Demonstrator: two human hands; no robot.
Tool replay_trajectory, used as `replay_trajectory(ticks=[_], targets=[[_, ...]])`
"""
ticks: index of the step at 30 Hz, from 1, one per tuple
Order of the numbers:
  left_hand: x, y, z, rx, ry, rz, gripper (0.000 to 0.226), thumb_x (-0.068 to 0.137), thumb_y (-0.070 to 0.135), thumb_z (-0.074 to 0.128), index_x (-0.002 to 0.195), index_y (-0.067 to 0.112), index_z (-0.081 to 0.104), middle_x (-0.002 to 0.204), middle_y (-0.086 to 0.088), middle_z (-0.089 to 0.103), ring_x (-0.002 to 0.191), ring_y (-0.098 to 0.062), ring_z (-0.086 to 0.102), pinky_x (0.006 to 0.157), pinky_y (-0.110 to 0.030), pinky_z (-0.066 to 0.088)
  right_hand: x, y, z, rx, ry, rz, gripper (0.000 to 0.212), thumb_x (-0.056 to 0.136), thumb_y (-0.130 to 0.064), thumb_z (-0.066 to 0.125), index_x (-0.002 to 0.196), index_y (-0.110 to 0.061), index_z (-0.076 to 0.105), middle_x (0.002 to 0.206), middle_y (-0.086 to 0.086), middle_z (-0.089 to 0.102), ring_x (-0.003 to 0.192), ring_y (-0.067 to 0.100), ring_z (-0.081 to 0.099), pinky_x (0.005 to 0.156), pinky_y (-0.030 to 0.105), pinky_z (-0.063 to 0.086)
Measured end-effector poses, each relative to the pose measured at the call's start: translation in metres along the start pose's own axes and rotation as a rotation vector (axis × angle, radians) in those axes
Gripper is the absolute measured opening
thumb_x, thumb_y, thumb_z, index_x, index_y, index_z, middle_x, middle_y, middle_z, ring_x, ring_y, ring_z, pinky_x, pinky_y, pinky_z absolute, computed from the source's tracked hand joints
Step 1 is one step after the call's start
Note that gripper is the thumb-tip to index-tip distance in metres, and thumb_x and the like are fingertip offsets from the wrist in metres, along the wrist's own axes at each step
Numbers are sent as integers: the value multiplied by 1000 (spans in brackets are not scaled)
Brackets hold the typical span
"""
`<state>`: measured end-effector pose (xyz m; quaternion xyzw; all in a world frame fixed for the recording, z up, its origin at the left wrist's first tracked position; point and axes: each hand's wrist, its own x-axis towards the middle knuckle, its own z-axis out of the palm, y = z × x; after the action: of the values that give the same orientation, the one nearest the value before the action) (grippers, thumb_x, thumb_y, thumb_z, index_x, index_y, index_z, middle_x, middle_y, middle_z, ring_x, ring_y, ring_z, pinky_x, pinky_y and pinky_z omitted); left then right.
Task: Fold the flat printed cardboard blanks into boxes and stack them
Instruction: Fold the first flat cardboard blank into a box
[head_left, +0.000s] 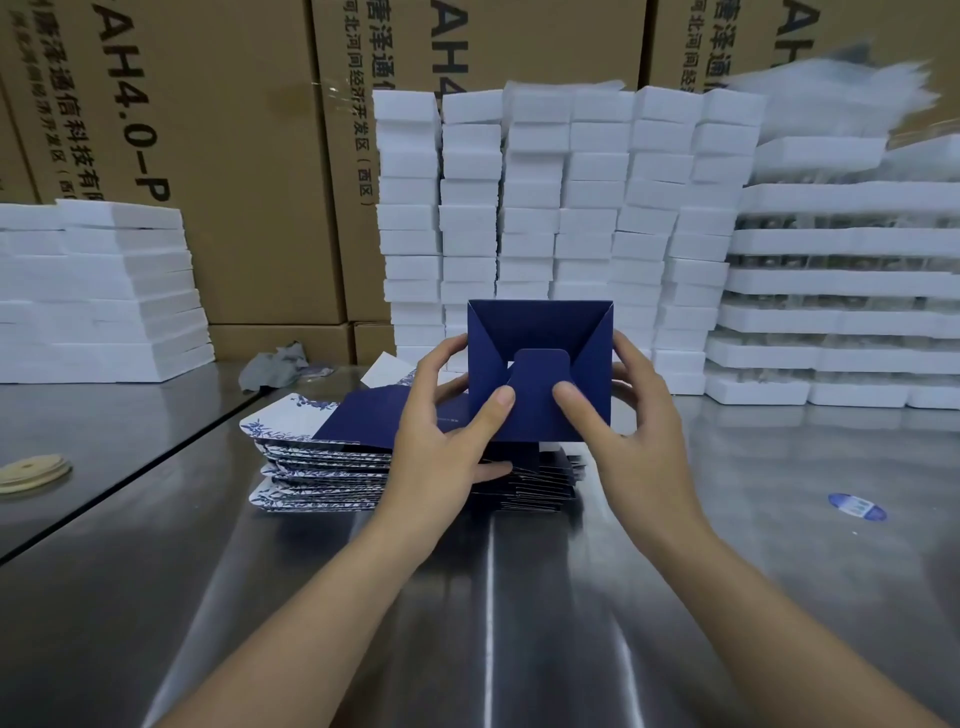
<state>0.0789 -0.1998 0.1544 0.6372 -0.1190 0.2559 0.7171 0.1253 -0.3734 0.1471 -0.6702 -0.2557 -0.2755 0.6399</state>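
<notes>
Steel table (519, 613) — left grip (441, 434), right grip (636, 431) both curled round navy box (540, 327) over blank stack (322, 467).

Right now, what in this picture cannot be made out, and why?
Head view: the far side of the box is hidden by its near flaps.
Head view: lower blanks in the stack lie under upper ones and the left hand.
Head view: fingertips of the right hand sit behind the box.
Head view: the white pile, top right, is blurred.
</notes>
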Motion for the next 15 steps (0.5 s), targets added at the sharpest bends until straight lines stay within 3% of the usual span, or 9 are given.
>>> replay_trajectory(ticks=[2, 5, 7, 12, 15], targets=[[1, -1, 0, -7, 32, 18, 54, 86, 40, 83, 128, 62, 57, 136, 4, 63, 103, -15, 78, 72, -42, 67, 1, -1, 3, 45, -18, 52, 57, 95, -53, 73, 144, -60, 46, 137, -20, 61, 123, -7, 58, 90, 15, 55], [1, -5, 1, 12, 53, 47, 51, 91, 32, 83, 131, 56, 60, 134, 5, 67, 103, -16, 78, 72, -41, 67, 0, 3, 6, 100, -72, 153, 53, 97, -58, 68, 144, -61, 45, 133, -27, 64, 123, 0, 64, 99, 40, 59], [1, -8, 1, 15, 64, 58, 51, 92, 28, 83, 132, 52, 62, 133, 7, 69, 101, -17, 79, 73, -40, 67, -2, 5, 8, 122, -115, 183, 49, 100, -58, 63, 146, -59, 44, 133, -30, 65, 122, 3, 67, 102, 47, 58], [1, -10, 2, 18, 84, 92, 47, 93, 24, 82, 126, 53, 64, 126, 14, 73, 98, -17, 79, 74, -37, 67, -2, 7, 9, 143, -128, 207, 53, 100, -56, 65, 148, -57, 43, 136, -21, 68, 117, 17, 73, 99, 51, 59], [3, -10, 3, 20, 91, 111, 47, 94, 20, 81, 119, 56, 65, 120, 19, 74, 93, -18, 80, 72, -33, 66, -2, 8, 9, 159, -72, 206, 56, 99, -47, 71, 148, -54, 45, 126, -18, 72, 105, 17, 77, 84, 46, 66]])
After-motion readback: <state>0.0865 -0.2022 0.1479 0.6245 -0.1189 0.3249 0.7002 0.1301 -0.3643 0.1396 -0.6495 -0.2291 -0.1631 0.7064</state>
